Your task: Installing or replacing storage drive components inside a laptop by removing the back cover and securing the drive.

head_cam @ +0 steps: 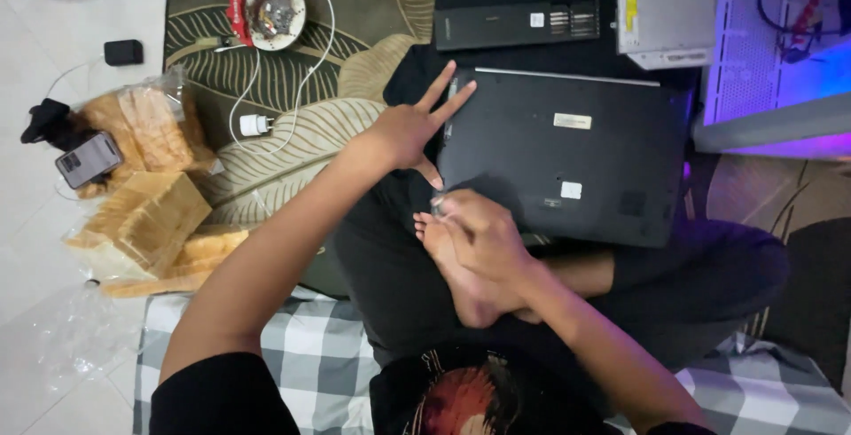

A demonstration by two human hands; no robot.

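Two hands work at the left edge of a flat black laptop turned bottom-up.

The flat black laptop (567, 156) lies upside down across the person's lap, its near-left corner by the bare foot (461, 266). The left hand (409, 129) is spread wide, fingers pressing the laptop's left edge and holding nothing. The right hand (479, 231) is curled tight at the near-left corner; it seems to pinch something tiny, but I cannot tell what. Best to hold the laptop still and go slowly at that corner.
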